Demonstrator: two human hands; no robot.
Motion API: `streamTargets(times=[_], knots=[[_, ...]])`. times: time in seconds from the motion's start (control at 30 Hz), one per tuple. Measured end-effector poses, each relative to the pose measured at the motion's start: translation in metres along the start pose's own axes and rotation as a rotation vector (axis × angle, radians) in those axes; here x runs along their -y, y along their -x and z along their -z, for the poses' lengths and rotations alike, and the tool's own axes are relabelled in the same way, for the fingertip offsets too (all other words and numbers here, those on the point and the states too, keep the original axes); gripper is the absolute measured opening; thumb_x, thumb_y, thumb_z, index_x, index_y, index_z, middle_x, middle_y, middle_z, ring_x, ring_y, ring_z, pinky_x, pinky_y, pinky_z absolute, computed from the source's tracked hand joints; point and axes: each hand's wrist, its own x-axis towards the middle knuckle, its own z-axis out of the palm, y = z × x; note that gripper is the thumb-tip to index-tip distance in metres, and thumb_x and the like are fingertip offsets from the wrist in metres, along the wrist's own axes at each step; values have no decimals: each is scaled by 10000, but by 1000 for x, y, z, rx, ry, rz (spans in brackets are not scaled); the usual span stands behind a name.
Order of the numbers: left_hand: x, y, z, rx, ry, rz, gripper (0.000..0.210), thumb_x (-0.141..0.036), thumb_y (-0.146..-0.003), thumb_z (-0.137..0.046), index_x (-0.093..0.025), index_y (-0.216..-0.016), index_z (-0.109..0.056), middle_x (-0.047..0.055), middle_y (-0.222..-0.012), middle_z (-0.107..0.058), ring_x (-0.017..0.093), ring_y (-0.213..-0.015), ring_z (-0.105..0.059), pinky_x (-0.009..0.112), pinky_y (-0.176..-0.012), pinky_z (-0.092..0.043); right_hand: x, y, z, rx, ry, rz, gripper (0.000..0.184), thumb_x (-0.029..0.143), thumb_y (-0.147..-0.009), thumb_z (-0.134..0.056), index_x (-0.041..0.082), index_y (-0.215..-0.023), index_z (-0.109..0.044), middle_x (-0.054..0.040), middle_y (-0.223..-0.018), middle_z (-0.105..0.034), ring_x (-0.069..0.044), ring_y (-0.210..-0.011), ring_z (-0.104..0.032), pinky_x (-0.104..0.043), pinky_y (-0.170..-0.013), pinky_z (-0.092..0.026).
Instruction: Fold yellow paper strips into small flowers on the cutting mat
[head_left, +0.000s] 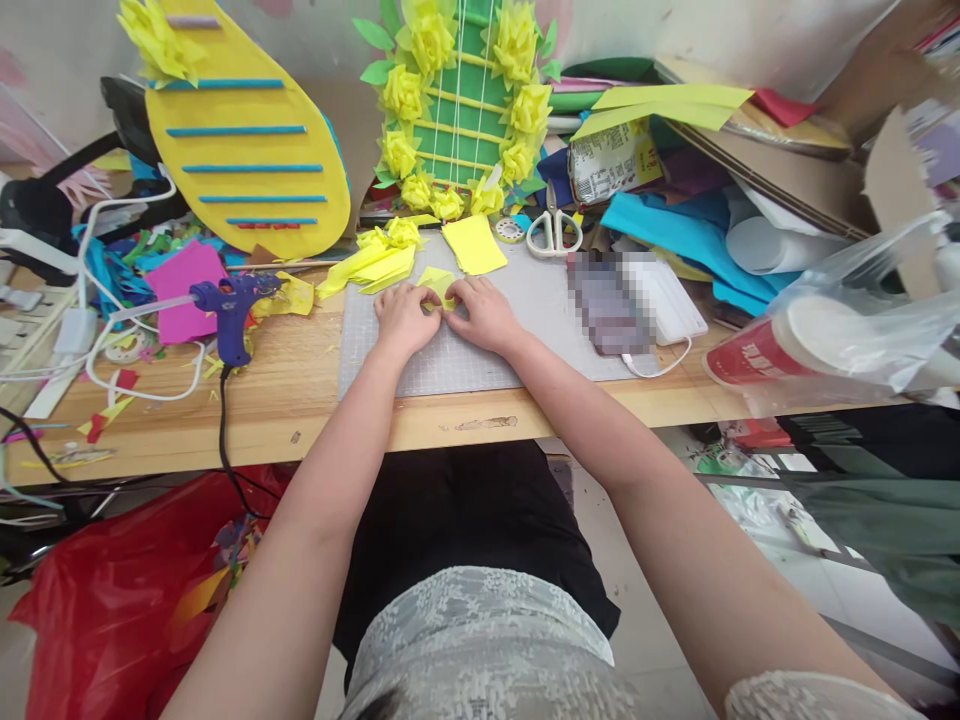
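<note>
Both hands meet over a grey cutting mat [480, 355] at the middle of the table. Between them is a small piece of yellow crepe paper [435, 280]. My left hand [407, 318] pinches its near left edge, and my right hand [484, 315] pinches the near right edge. Just behind lies a stack of yellow paper squares [475, 245]. To the left of that is a heap of folded yellow paper pieces [382, 258]. White-handled scissors [553, 232] rest at the mat's back edge.
A blue glue gun [234, 310] with a black cord stands at left. A yellow cardboard shape with blue strips [247, 150] and a green one edged with yellow paper flowers [466, 95] lean behind. At right are a phone [611, 300], a power bank [667, 300] and a bagged cup [772, 345].
</note>
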Motion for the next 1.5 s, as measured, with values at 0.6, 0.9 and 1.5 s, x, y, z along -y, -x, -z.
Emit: streamTargets(times=[0.6, 0.9, 1.5], knots=[[10, -8, -4, -126, 115, -4, 344, -16, -734, -433, -233, -792, -694, 63, -978, -668, 261, -1077, -561, 440, -1013, -381, -1, -3, -6, -21, -34, -18, 278, 279, -817, -529, 168, -1071, -556, -111, -1045, -603, -253, -989, -524, -377, -870, -415], [23, -3, 8, -82, 144, -247, 400, -8, -637, -467, -202, -922, -670, 40, -1046, -704, 229, -1069, -588, 382, -1004, -421, -4, -2, -6, -60, -80, 2, 271, 299, -828, -553, 179, -1070, -532, -85, -995, -606, -226, -947, -520, -344, -836, -411], [11, 3, 3, -121, 109, -220, 420, -99, -740, -514, -185, -1138, -613, 65, -1054, -692, 228, -1079, -588, 372, -1011, -407, -3, -1, 1, -61, 8, 64, 283, 112, -859, -401, 171, -942, -665, -113, -1020, -602, -249, -996, -474, -400, -888, -395]])
